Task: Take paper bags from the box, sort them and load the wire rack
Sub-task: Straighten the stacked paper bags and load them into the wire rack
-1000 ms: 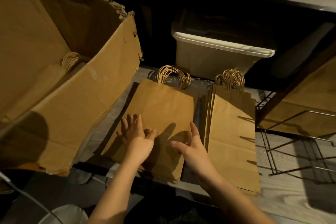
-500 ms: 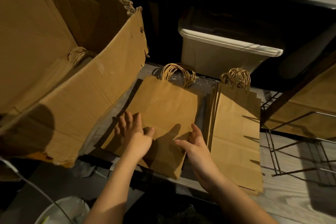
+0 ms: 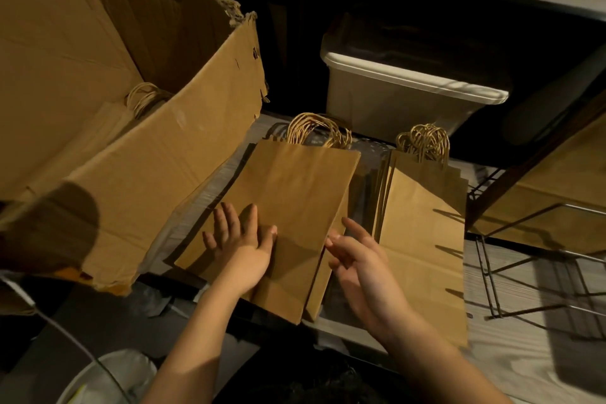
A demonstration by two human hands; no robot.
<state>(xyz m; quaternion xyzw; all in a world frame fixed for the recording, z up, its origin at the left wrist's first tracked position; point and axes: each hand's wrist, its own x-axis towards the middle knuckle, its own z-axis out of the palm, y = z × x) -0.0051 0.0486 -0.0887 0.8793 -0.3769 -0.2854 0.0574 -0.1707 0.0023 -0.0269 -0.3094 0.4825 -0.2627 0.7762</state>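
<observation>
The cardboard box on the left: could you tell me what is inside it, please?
Inside the cardboard box, twisted paper handles and flat brown bags show. The box's near wall hides how many remain.

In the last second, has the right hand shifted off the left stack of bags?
Yes. The right hand has lifted off the left stack and drawn back toward the person, its fingers now over the gap beside the right stack.

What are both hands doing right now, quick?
Left hand: open, flat on the left paper bag stack.
Right hand: open, at that stack's right edge, holding nothing.
</observation>
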